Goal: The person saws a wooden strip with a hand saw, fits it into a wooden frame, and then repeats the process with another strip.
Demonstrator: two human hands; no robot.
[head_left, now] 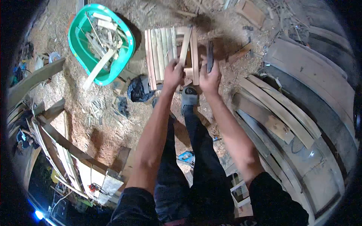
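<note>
While left hand (172, 75) is clamping loose slat (184, 44) across slatted frame (160, 56), right hand (210, 77) is gripping dark tool (210, 56), type unclear, just beside it. Frame is sitting on sawdust floor (94, 128), right of green basin (78, 45) holding offcuts, with foot (189, 96) resting at its near edge. Hands are working close together. Risks, as I judge them: tool is hovering right by left fingers, so slip could catch them; tilted slat could skid off; loose sawdust is giving frame poor footing.
</note>
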